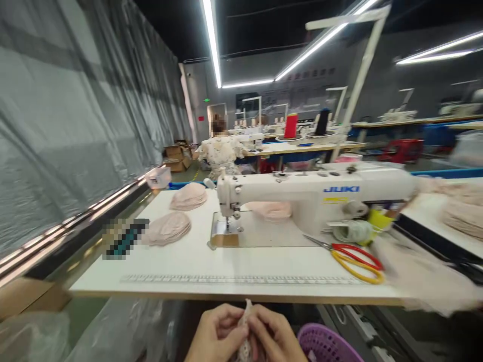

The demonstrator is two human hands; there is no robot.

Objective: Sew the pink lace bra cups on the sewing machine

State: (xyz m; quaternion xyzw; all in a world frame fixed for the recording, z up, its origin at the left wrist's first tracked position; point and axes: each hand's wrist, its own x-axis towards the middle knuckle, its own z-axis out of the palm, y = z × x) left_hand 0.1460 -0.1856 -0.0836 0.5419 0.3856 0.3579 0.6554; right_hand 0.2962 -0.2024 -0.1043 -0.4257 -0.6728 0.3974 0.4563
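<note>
My left hand and my right hand meet at the bottom edge, below the table's front edge. Both pinch a small piece of pale lace fabric held between them. On the white table stands a white JUKI sewing machine, its needle end to the left. Stacks of beige padded cups lie left of the machine, with another stack behind. Scissors with red and yellow handles lie on the table to the right.
A purple basket sits below my right hand. Blurred beige fabric hangs over the table's right end. A grey plastic sheet wall runs along the left. A person sits at a far workbench with thread cones.
</note>
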